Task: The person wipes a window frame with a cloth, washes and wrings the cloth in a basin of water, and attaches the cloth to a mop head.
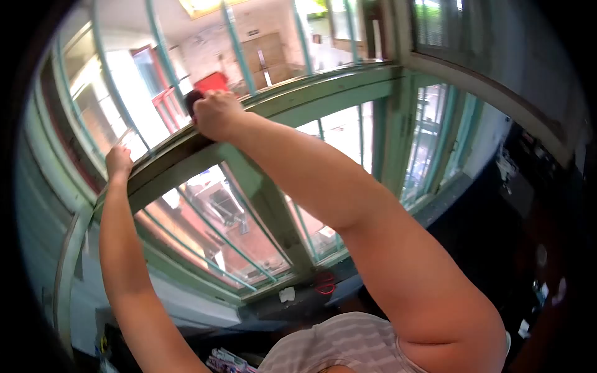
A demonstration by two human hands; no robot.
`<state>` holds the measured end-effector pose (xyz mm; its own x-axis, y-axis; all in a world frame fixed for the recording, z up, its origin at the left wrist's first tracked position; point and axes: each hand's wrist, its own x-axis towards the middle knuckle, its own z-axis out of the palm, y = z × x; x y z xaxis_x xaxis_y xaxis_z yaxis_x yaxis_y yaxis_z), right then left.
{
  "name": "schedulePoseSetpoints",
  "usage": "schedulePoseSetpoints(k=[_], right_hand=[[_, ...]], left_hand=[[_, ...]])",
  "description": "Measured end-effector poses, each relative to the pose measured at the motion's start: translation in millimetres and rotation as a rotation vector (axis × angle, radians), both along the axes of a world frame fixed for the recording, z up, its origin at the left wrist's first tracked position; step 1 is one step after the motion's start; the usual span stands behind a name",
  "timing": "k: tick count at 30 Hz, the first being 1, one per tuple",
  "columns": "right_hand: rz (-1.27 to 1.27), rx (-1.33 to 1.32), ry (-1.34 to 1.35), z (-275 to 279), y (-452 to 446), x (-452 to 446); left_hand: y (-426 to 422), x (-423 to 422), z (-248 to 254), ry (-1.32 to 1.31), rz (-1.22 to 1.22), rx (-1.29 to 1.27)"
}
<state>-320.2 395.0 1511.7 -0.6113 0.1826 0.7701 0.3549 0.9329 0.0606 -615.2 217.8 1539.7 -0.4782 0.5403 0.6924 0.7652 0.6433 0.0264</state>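
Observation:
Both my arms reach up to a green-painted window frame with upright bars. My right hand [217,115] is closed on the horizontal rail [329,92], around a small dark object [194,104] that shows at its left side; its kind is not clear. A red shape [211,82] appears just above the knuckles, and I cannot tell whether it is held or lies beyond the bars [239,53]. Further left, my left hand [119,163] rests with curled fingers on the same rail, near the left end of the window frame [84,165].
Below the rail are barred glass panes [214,230]. On the dark sill under them lie red-handled scissors [324,283] and a crumpled white piece [286,294]. An inner casement [485,81] stands at the upper right. Dark surfaces with small items lie at the lower right.

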Motion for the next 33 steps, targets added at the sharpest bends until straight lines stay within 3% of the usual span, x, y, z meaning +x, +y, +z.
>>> schedulePoseSetpoints(k=[1,4,5,9,11,17,19,21,23,26,30,33], right_hand=[[0.052,-0.078,0.013,10,-11,20],[-0.050,-0.077,-0.255,24,-10,77],[-0.069,-0.066,-0.241,21,-2,91],[-0.223,0.086,-0.175,14,47,145],[-0.318,-0.004,-0.206,21,62,183],[-0.640,0.011,-0.017,6,158,270],[-0.769,0.057,-0.089,3,176,289],[-0.859,0.017,-0.140,10,180,288],[-0.915,-0.103,-0.178,22,175,274],[-0.819,-0.017,-0.052,48,188,265],[-0.870,0.586,0.070,119,208,262],[-0.981,0.849,-0.021,154,240,265]], left_hand=[[-1,19,-2,-0.095,-0.015,0.110],[-7,20,-13,0.159,-0.014,0.310],[-6,26,-13,-0.028,-0.101,0.404],[-23,81,1,0.021,0.035,0.298],[-25,80,6,0.091,0.032,0.285],[-18,86,18,0.384,-0.076,0.482],[-9,102,21,0.576,-0.234,0.535],[8,148,22,0.769,-0.565,0.547],[29,207,17,0.659,-0.866,0.440],[79,244,-11,0.722,-0.625,0.199],[117,253,-34,0.710,-0.428,0.146],[114,263,-29,0.391,-0.392,-0.043]])
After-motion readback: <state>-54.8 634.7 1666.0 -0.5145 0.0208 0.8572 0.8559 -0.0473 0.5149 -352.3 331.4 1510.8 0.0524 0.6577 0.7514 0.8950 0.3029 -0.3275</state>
